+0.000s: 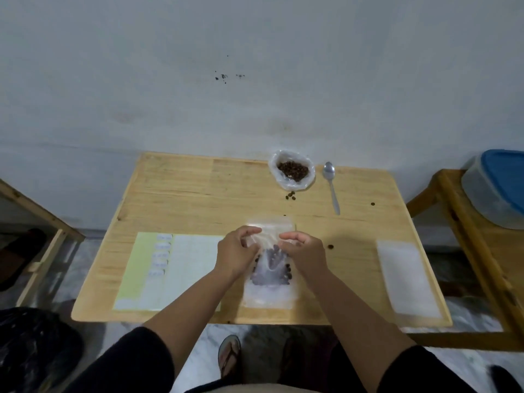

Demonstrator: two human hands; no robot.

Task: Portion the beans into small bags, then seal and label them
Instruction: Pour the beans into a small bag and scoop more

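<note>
The person's left hand [236,251] and right hand [302,251] both pinch the upper part of a small clear bag [269,268] with coffee beans, near the front edge of the wooden table [184,194]. A spoon [331,185] lies beside the open bean bag [292,170].

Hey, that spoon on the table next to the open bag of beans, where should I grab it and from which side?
Take the spoon by the handle end, coming from the near side with the right hand. It lies flat with the bowl pointing away toward the wall and the handle toward you, clear of the bean bag, so a pinch grip from above fits.
</note>
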